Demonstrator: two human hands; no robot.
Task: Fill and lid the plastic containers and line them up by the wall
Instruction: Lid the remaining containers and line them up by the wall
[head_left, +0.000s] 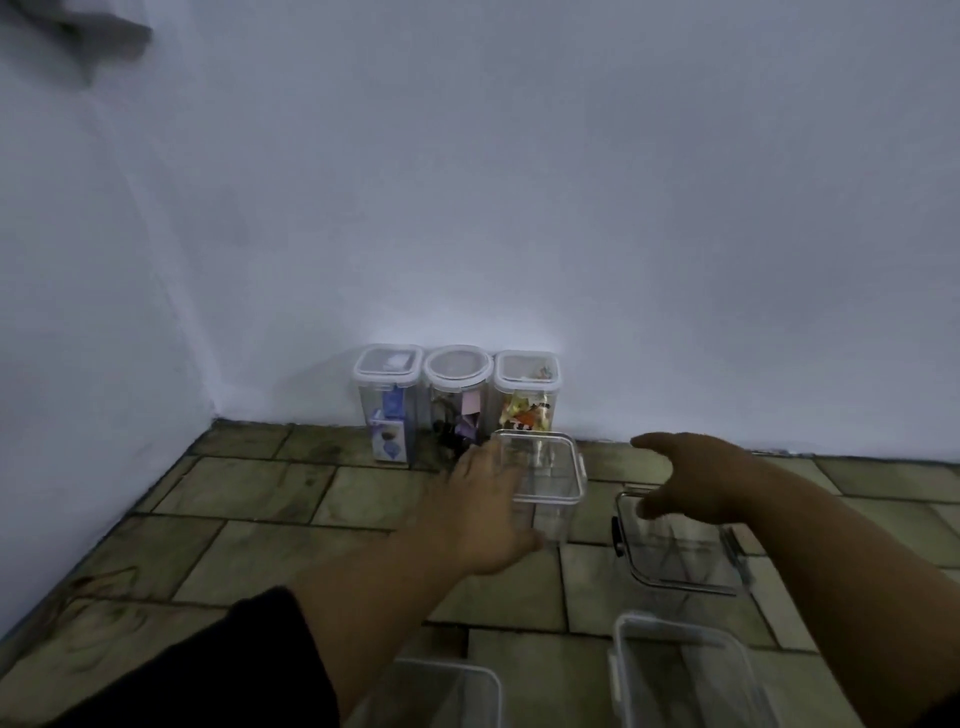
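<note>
Three lidded, filled clear containers stand in a row against the wall: a square one with blue packets (388, 402), a round one with dark and pink items (458, 400), and a square one with colourful items (527, 392). In front of them stands an empty, lidless clear container (550, 480). My left hand (480, 512) rests against its left side, fingers spread along it. My right hand (685, 480) hovers open above another empty container with dark clips (680, 551), fingers apart, holding nothing.
Two more empty clear containers sit near the bottom edge, one (685, 675) on the right and one (441, 693) in the middle. The floor is worn stone tile (249, 493). A white wall corner (215, 415) lies to the left.
</note>
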